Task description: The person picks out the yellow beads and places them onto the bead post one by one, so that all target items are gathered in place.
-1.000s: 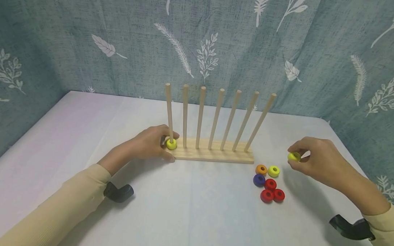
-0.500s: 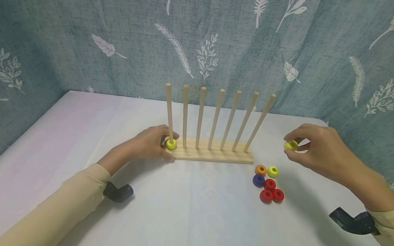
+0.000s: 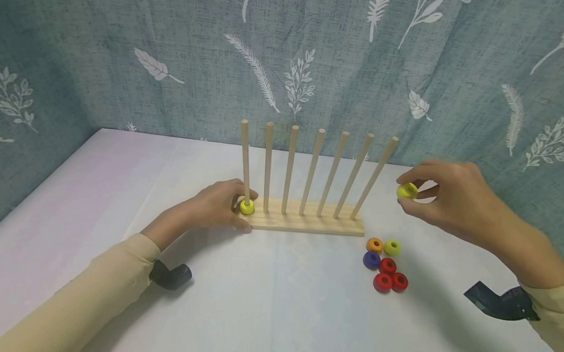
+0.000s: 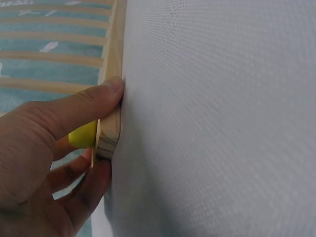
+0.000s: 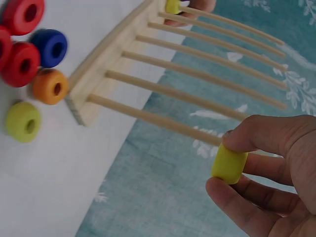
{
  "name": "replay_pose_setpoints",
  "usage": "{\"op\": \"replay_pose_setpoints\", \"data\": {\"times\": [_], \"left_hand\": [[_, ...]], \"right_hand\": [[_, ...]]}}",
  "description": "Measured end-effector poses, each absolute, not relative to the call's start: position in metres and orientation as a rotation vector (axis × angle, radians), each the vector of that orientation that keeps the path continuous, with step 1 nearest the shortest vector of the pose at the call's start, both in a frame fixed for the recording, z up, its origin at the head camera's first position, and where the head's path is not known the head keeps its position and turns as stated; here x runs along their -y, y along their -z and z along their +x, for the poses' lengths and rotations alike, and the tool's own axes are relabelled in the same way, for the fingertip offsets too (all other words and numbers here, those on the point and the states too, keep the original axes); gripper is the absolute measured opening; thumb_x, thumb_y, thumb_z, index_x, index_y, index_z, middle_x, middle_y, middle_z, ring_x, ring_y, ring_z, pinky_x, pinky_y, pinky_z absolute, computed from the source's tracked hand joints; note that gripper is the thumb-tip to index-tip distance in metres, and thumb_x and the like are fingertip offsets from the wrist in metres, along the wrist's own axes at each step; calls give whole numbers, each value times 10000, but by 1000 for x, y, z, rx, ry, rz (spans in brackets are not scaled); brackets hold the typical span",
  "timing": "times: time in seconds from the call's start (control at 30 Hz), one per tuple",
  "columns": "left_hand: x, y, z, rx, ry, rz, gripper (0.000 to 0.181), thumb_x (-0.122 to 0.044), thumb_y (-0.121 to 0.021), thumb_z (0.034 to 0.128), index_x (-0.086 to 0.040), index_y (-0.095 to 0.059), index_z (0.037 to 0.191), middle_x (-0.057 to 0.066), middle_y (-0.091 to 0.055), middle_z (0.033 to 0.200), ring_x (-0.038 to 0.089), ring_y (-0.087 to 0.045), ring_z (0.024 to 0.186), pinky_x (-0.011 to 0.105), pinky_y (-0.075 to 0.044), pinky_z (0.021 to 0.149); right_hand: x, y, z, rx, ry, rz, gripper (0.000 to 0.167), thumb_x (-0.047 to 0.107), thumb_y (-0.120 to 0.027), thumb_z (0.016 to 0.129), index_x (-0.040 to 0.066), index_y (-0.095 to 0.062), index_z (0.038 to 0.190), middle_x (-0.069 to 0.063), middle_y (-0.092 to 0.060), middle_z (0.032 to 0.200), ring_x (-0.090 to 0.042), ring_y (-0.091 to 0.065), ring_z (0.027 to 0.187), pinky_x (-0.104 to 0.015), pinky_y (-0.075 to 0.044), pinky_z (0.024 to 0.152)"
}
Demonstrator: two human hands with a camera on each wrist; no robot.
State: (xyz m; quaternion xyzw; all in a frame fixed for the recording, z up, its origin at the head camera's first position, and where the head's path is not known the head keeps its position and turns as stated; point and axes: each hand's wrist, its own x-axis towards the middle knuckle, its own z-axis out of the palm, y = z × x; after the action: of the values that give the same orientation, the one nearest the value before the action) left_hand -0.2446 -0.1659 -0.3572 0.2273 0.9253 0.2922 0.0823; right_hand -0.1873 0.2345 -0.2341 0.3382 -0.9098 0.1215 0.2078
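Observation:
A wooden peg rack (image 3: pixel 308 224) with several upright pegs stands on the table. My left hand (image 3: pixel 215 203) grips the rack's left end, thumb on the front edge and fingers behind, as the left wrist view shows. One yellow ring (image 3: pixel 247 208) sits at the foot of the leftmost peg, close to that hand. Raised off the table right of the rack, my right hand (image 3: pixel 458 203) pinches another yellow ring (image 5: pixel 229 164) between thumb and fingers. In the head view this ring is apart from the rightmost peg (image 3: pixel 377 171).
Near the rack's right front corner lie an orange ring (image 3: pixel 375 245), a yellow-green ring (image 3: pixel 392 247), a dark blue ring (image 3: pixel 371 260) and three red rings (image 3: pixel 388 266). A green leaf-print curtain (image 3: pixel 197 64) hangs behind the white table (image 3: pixel 203 308).
My right hand has risen and moved left toward the rack's pegs, carrying the yellow ring. The left hand keeps its grip on the rack's end.

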Motion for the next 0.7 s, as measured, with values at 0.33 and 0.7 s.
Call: {"op": "replay_pose_setpoints", "data": {"times": [0.33,0.7], "left_hand": [[165,358,-245,-2770,-843,696,690,-272,-928,698,-72,-651,1297,81,-613,1267,261,-546,1147,470,-428,958],[165,356,-245,-2771,-844,714,673,-263,-930,693,-66,-658,1276,69,-621,1237,256,-561,1119,455,-437,948]], "right_hand": [[-210,213,-189,2527,-328,1002,277,-3,-855,699,67,-756,948,15,-697,904,-154,-701,782,-238,-556,669],[-184,203,-189,2499,-381,1111,287,-26,-843,702,78,-758,955,40,-676,895,-120,-686,774,-291,-573,675]]}}
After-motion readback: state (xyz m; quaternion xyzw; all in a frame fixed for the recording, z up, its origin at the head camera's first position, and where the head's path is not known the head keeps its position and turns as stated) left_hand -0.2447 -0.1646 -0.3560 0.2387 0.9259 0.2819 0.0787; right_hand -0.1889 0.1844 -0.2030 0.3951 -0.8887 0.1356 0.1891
